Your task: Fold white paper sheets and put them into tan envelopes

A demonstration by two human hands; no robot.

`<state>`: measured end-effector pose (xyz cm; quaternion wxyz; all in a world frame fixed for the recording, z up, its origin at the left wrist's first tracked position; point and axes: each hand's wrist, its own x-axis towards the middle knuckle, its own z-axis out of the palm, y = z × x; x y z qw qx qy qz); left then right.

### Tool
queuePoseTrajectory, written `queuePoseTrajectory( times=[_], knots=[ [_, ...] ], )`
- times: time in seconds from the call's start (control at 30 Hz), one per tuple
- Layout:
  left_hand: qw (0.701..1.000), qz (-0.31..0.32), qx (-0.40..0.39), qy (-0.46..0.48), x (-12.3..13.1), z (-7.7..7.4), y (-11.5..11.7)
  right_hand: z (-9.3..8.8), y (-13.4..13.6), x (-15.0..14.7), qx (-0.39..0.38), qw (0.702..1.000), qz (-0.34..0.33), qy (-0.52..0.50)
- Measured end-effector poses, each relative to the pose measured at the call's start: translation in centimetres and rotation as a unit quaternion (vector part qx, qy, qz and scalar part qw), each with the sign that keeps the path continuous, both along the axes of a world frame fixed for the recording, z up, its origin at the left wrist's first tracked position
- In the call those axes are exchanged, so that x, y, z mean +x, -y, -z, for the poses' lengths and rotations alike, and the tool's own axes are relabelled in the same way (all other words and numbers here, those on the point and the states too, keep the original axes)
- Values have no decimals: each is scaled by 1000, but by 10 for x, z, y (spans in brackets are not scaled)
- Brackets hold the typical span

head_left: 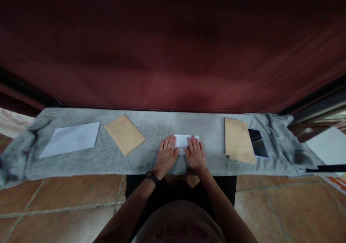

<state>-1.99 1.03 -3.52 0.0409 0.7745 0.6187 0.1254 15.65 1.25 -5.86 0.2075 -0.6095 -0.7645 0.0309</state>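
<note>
A small folded white paper (183,140) lies at the middle of a grey cloth (151,127). Both hands press flat on it, fingers stretched out and held together. My left hand (167,155) covers the paper's left edge; a dark watch sits on that wrist. My right hand (195,153) rests on the paper's right part. Neither hand grips anything.
On the cloth lie a white sheet (70,139) at the far left, a tan envelope (124,134) beside it, another tan envelope (238,140) at the right and a dark phone (258,143) next to it. A dark red curtain hangs behind. Brown floor tiles lie in front.
</note>
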Motion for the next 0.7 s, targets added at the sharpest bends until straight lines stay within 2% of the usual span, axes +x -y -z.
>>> queuePoseTrajectory(
  times=[0.13,0.23,0.3,0.37,0.43,0.57,0.63,0.7],
  knots=[
    [997,-73,39,-12,-38,-7,13,8,1,13,14,1000,14,-3],
    [977,-196,85,-27,-88,-12,23,10,2,14,9,1000,16,5],
    [964,-248,91,-30,-122,-14,29,11,2,13,8,1000,17,14],
    [973,-219,65,-33,-149,-17,32,11,3,12,8,1000,20,21],
    [981,-184,46,-46,-165,-21,33,10,3,13,7,999,22,22],
    [985,-139,31,-98,-166,-34,30,4,3,16,1,999,14,-31],
    [985,-125,41,-110,-151,-43,31,-4,4,11,-8,993,9,-115],
    [988,-97,59,-101,-126,-50,35,-16,6,-2,-41,971,3,-237]
  ],
)
